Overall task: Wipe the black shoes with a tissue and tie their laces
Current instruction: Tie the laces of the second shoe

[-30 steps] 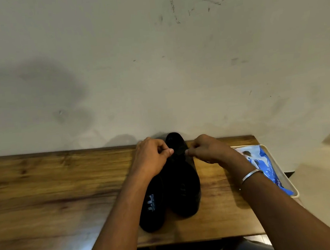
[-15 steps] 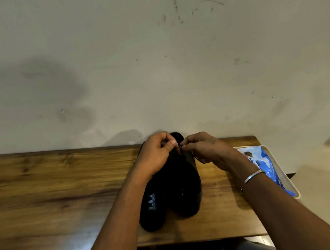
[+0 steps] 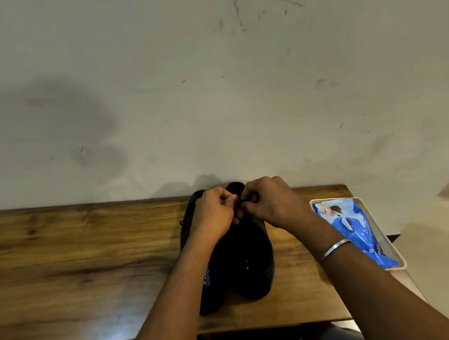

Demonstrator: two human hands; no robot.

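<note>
Glossy black shoes (image 3: 245,261) side by side — lace (image 3: 242,201) pinched.

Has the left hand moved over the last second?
Yes. Judged against the shoes, which stayed put, the left hand shifted right, closing the gap to the right hand. Both now pinch the lace.

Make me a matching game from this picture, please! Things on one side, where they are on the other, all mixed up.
Things: 1 black shoes; 2 blue packet; 3 metal bangle; 4 lace.
Places: A in the tray; B pinched by the left hand and right hand; C round the right wrist; D straight on the wooden table.
Pairs: 1-D, 2-A, 3-C, 4-B.
</note>
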